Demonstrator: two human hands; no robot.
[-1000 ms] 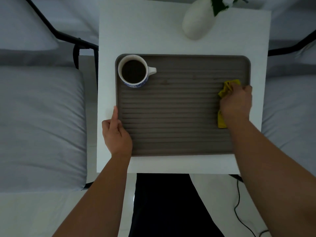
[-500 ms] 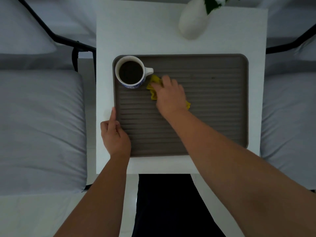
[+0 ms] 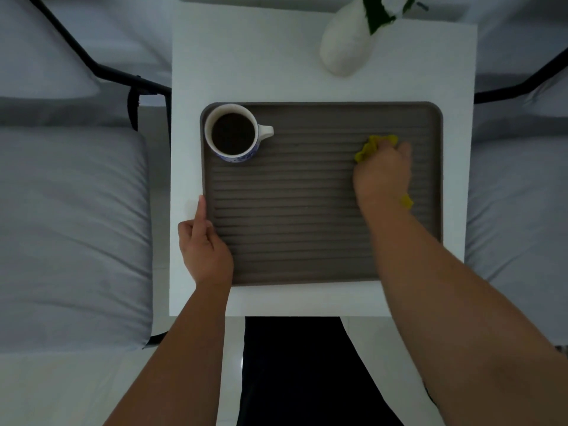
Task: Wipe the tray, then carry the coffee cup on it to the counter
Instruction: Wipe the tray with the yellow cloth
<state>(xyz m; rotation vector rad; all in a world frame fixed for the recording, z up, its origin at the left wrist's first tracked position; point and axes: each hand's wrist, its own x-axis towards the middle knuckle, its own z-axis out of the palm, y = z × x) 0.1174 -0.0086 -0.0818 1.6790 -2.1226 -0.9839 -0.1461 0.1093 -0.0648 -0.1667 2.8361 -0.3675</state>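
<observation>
A brown ribbed tray (image 3: pixel 295 192) lies on a small white table (image 3: pixel 246 56). In its far left corner stands a white cup with a blue pattern (image 3: pixel 234 133), full of dark coffee, handle pointing right. My right hand (image 3: pixel 382 173) presses a yellow cloth (image 3: pixel 373 146) onto the right half of the tray; most of the cloth is hidden under the palm. My left hand (image 3: pixel 204 250) grips the tray's near left edge, thumb on top and forefinger stretched along the rim.
A white vase (image 3: pixel 345 47) with green leaves stands at the table's far edge. Grey cushioned seats with black metal frames flank the table on the left (image 3: pixel 70 226) and right (image 3: pixel 519 226). My dark-clothed legs are below the near edge.
My right hand swept the yellow cloth from the tray's right side across to beside the cup, then back to the right half. The left hand and the cup have stayed put.
</observation>
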